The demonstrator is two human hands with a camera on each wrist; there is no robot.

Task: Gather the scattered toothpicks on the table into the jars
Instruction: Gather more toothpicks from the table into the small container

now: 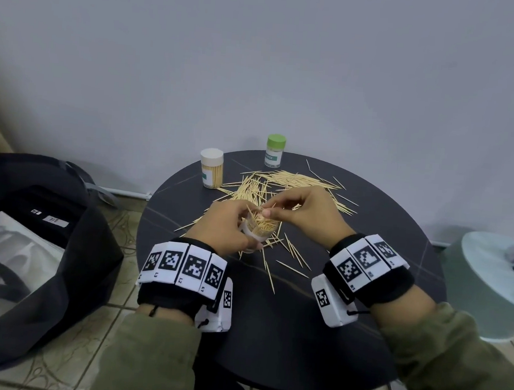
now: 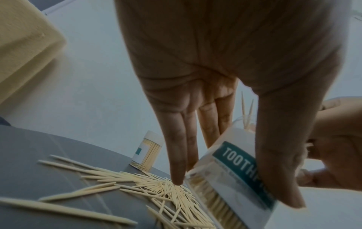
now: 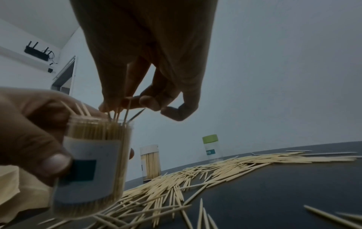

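The dark round surface lay under my hands, with scattered toothpicks strewn just beyond them. My left hand gripped the open jar, tilted and nearly full. My right hand pinched a few toothpicks at its mouth. Farther off stood a filled jar and a green-capped jar.

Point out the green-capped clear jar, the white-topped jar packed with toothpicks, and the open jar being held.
green-capped clear jar (image 1: 274,155), head view, its label.
white-topped jar (image 1: 211,172), head view, its side.
open jar (image 3: 92,168), right wrist view, its label.
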